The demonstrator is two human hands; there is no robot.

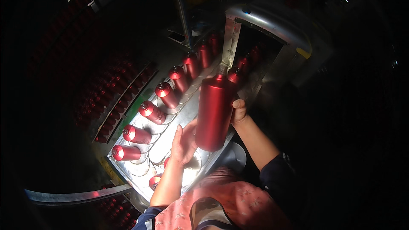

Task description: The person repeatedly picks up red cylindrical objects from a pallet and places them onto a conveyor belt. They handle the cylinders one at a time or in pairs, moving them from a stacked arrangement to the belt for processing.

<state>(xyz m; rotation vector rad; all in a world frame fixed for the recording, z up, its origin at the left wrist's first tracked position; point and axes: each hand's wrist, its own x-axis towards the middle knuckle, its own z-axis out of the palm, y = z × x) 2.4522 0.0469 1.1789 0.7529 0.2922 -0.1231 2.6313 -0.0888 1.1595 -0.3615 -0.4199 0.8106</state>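
A large red metallic bottle (214,113) with a clear narrow neck is held up in front of me, over the conveyor. My right hand (239,110) grips its right side, thumb showing and the other fingers hidden behind it. At its lower left, my left hand (185,145) supports the bottle with the thumb pointing up; its fingers pass partly behind the bottle. Beneath, the conveyor of overlapping round plates (149,125) carries a curved row of similar red bottles, such as a nearby red bottle (167,96). Another red bottle (155,182) stands beside my left forearm.
A metal housing (272,23) with a dark opening spans the conveyor's far right, with bottles inside it. To the left, a rack (123,102) holds many red bottles. A curved metal rail (81,196) runs at lower left. A pale basin (235,155) sits under the conveyor's near edge.
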